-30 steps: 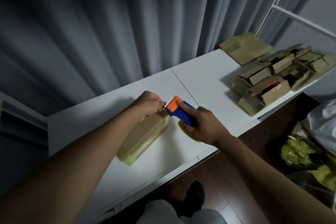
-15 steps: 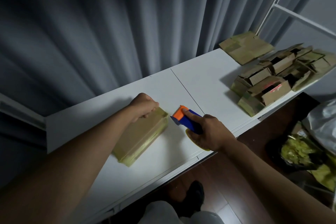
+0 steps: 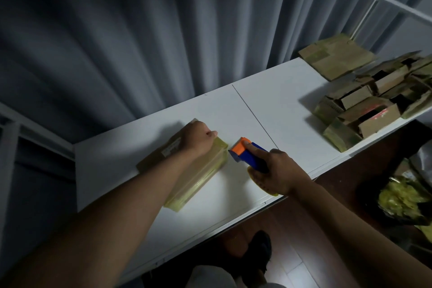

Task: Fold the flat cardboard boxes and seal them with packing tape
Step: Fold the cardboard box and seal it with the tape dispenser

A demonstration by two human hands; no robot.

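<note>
A: L hand?
B: The left hand (image 3: 198,139) sits on the far end of the box (image 3: 194,168), fingers curled over the top edge, thumb along the end nearest the dispenser. Forearm comes in low from bottom left across the box top. It grips or presses it, can't tell which.

A: R hand?
B: The right hand (image 3: 278,170) is wrapped round the blue handle of the tape dispenser (image 3: 247,152), index finger laid along the top twd the orange head. Head points at the box end, just beside it, not touching as far as I see. Yellowish tape roll peeks out below the palm.

A: Box itself?
B: Closed, lying flat on the white table (image 3: 268,105), long axis diagonal, glossy w/ tape on the near side.

A: Rest of the surface & room?
B: Flat cardboard stack (image 3: 336,58) at far right, pile of folded boxes (image 3: 371,105) near the right edge, well apart from the hands. Grey curtain (image 3: 163,42) behind, white rack frame (image 3: 383,0) top right, dark wood floor (image 3: 304,252) below, a bag of yellow-green stuff (image 3: 402,196) at right.
</note>
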